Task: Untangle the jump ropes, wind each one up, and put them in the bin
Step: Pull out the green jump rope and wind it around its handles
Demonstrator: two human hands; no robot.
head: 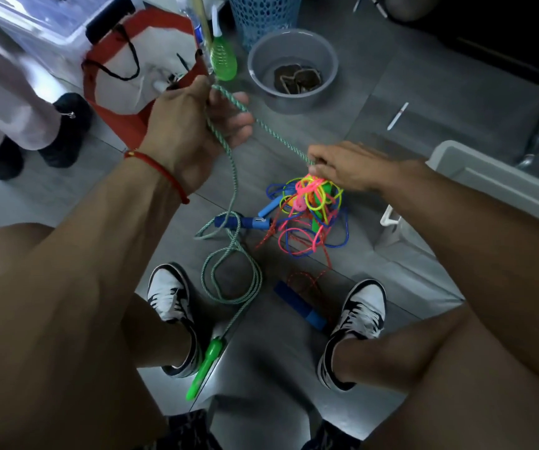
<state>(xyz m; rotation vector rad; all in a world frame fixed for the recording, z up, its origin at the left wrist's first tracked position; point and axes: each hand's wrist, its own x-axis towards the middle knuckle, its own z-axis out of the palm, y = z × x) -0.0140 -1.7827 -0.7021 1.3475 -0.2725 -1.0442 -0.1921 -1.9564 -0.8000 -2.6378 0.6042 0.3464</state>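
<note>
Seated over a grey floor (375, 102). Green rope (281, 138) stretched taut between the two hands, long axis slanting from upper left down to lower right. Left hand (193, 125) raised, fingers curled round the rope, with its green handle (224, 58) sticking up above the fist. Right hand (349, 170) lower, pinching the same rope just where it enters the tangle (310, 216), so nearer the knot by far. Tangle lying between the shoes, toward the right one; slack green loops (229, 274) and the second green handle (205, 368) by the left shoe. White bin (488, 177) at the right, beside the right arm. Likely next: feeding rope out of the tangle leftward.
</note>
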